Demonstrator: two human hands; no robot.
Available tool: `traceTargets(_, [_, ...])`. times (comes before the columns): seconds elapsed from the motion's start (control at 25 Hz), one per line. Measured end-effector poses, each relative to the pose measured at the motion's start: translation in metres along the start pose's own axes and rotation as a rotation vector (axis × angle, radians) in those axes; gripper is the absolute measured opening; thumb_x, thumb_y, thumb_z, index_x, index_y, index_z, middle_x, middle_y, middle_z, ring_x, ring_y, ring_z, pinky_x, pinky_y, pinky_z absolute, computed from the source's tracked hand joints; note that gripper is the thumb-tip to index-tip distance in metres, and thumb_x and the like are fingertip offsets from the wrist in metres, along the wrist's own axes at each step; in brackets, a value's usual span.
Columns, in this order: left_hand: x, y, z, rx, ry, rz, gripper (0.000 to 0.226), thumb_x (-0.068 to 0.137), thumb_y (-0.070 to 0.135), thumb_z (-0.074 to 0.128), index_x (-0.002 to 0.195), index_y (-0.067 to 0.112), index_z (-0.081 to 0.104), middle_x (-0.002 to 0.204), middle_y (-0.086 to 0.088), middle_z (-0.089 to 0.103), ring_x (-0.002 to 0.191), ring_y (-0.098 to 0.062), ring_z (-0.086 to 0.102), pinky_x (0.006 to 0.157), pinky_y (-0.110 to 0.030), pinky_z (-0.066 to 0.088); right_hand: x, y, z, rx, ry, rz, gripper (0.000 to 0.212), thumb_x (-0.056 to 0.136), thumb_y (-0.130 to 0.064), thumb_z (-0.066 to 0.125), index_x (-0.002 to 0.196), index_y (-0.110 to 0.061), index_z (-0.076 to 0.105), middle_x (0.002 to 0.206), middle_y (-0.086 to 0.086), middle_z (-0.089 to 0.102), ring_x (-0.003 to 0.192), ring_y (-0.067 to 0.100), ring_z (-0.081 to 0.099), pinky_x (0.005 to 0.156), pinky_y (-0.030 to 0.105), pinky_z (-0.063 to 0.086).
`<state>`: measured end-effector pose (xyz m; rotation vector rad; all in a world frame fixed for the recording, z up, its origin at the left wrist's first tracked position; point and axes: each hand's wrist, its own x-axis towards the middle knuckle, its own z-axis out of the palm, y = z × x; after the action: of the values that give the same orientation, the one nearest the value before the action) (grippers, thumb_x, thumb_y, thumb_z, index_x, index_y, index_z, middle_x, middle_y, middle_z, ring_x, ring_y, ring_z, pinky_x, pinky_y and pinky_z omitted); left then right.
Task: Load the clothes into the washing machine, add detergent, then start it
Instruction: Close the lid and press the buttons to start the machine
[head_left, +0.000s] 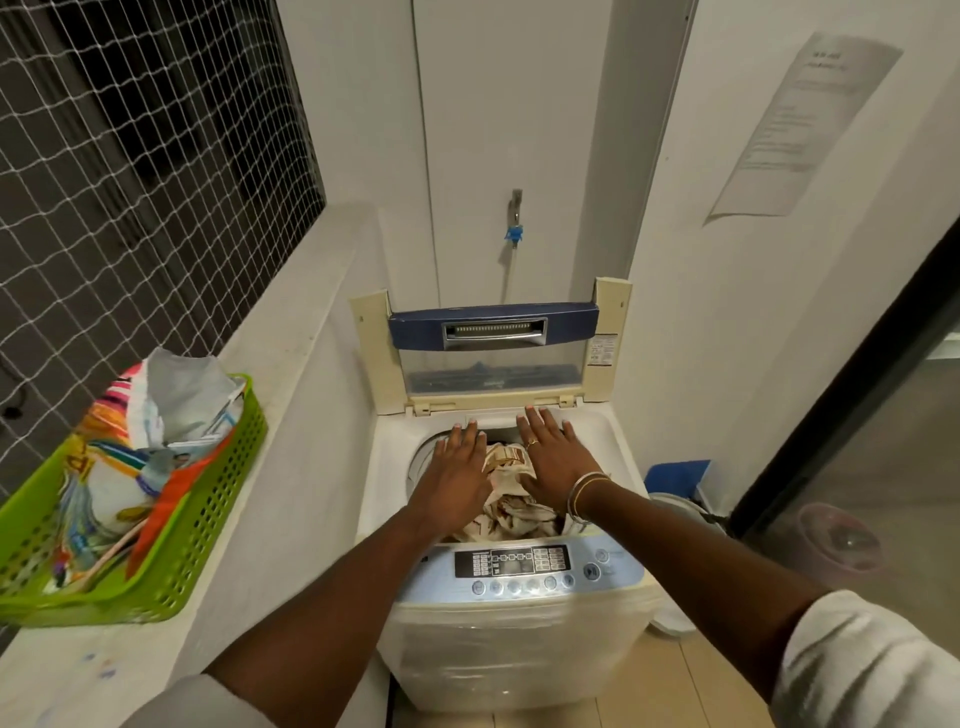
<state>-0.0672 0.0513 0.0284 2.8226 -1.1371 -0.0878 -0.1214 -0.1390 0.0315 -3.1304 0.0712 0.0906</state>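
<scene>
A white top-loading washing machine (519, 649) stands in front of me with its lid (493, 353) folded upright. Cream and brown clothes (511, 512) fill its tub. My left hand (457, 475) and my right hand (558, 460) lie flat over the clothes with the fingers straight, side by side. The blue control panel (519, 569) sits at the machine's near edge, below my wrists. A green basket (171, 545) on the ledge at the left holds colourful detergent bags (135, 447).
A concrete ledge (291, 374) runs along the left under a netted window (130, 156). A tap with a blue fitting (514, 228) hangs on the wall behind the machine. A blue item and a white tub (675, 499) stand to the machine's right, beside a glass door (857, 467).
</scene>
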Motion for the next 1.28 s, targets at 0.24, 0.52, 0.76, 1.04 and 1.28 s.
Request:
traceTargets(0.24, [0.048, -0.015, -0.036, 0.032, 0.049, 0.018, 0.070, 0.103, 0.044, 0.039, 0.158, 0.010, 0.011, 0.167, -0.010, 0.000, 0.154, -0.028, -0.001, 0.126, -0.045, 0.004, 0.054, 0.012, -0.045, -0.019, 0.033, -0.003, 0.088, 0.096, -0.043, 0.051, 0.157, -0.010, -0.003, 0.165, 0.013, -0.008, 0.152, 0.030, -0.006, 0.123, 0.051, 0.007])
traceTargets(0.52, [0.125, -0.031, -0.067, 0.040, 0.071, 0.011, 0.067, 0.103, 0.032, 0.045, 0.158, 0.010, 0.015, 0.167, -0.011, 0.007, 0.154, -0.030, 0.006, 0.124, -0.042, 0.008, 0.123, 0.027, -0.069, -0.052, -0.002, -0.018, 0.087, 0.095, -0.040, 0.054, 0.157, -0.007, 0.002, 0.165, 0.015, -0.004, 0.152, 0.032, -0.001, 0.124, 0.049, 0.009])
traceTargets(0.76, [0.164, -0.043, -0.063, 0.029, 0.038, 0.025, 0.066, 0.102, 0.021, 0.045, 0.158, 0.007, 0.011, 0.166, -0.013, 0.006, 0.154, -0.030, 0.008, 0.126, -0.043, 0.010, 0.158, 0.039, -0.068, -0.013, -0.002, -0.008, 0.089, 0.092, -0.036, 0.060, 0.157, -0.008, 0.006, 0.165, 0.015, 0.005, 0.152, 0.032, 0.007, 0.122, 0.045, 0.012])
traceTargets(1.04, [0.175, -0.049, -0.060, 0.094, -0.008, -0.007, 0.073, 0.100, 0.029, 0.050, 0.158, 0.008, 0.010, 0.164, -0.013, 0.017, 0.151, -0.035, 0.015, 0.124, -0.051, 0.013, 0.169, 0.045, -0.069, -0.103, -0.014, -0.005, 0.081, 0.085, -0.042, 0.068, 0.150, -0.010, 0.032, 0.150, 0.013, 0.040, 0.137, 0.033, 0.039, 0.108, 0.047, 0.041])
traceTargets(1.28, [0.152, -0.032, -0.066, 0.065, 0.244, -0.045, 0.038, 0.101, 0.029, 0.048, 0.134, 0.011, 0.053, 0.131, -0.011, 0.054, 0.116, -0.031, 0.054, 0.099, -0.043, 0.046, 0.149, 0.033, -0.076, -0.275, 0.068, -0.015, 0.050, 0.096, -0.047, 0.049, 0.132, -0.014, 0.055, 0.136, 0.010, 0.050, 0.129, 0.031, 0.044, 0.108, 0.055, 0.034])
